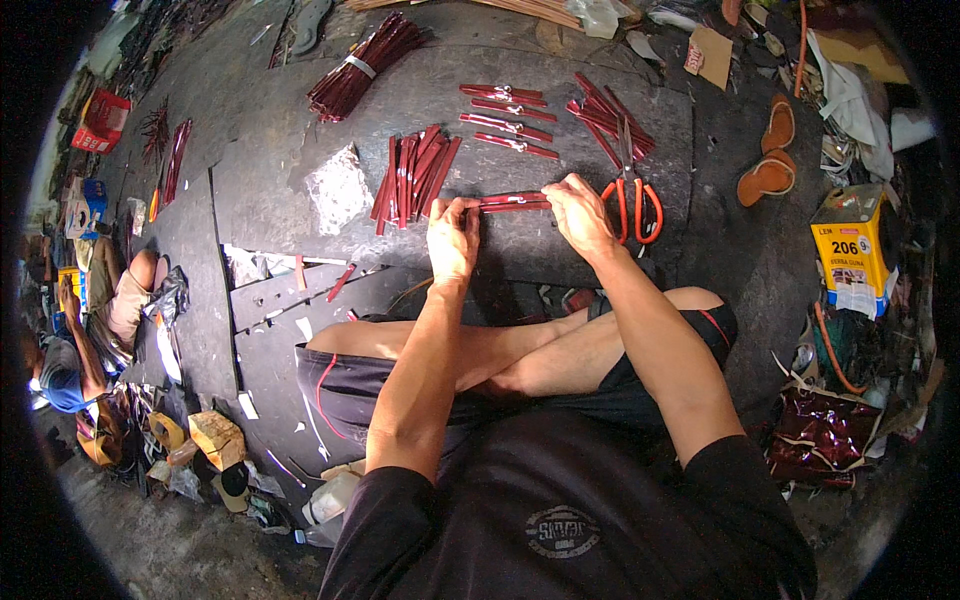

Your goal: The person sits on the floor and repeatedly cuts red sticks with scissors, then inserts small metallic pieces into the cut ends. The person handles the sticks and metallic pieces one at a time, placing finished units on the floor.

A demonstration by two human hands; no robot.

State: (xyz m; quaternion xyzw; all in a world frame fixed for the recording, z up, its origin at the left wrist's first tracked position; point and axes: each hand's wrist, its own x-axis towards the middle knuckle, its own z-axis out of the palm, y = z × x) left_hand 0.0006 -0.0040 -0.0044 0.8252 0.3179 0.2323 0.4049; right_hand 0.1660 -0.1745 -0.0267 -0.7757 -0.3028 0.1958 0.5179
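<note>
Between my two hands stretch glossy dark red straps (514, 201), with a small shiny spot near the middle. My left hand (453, 240) pinches the left end, and my right hand (582, 218) pinches the right end. Just beyond, several similar red straps with shiny metal bits (508, 115) lie in a row. Left of that row, near my left hand, is a loose pile of red strips (414, 172). To the right lies another pile of red strips (614, 110). Scissors with orange-red handles (634, 208) rest beside my right hand, their blades over that pile.
A tied bundle of dark red strips (366, 66) lies at the far left on the dark board (270, 165). Crumpled clear plastic (340, 190) is nearer. Orange-brown sandals (768, 178) and a yellow can (850, 250) stand right. Another person (75, 350) sits at the left edge.
</note>
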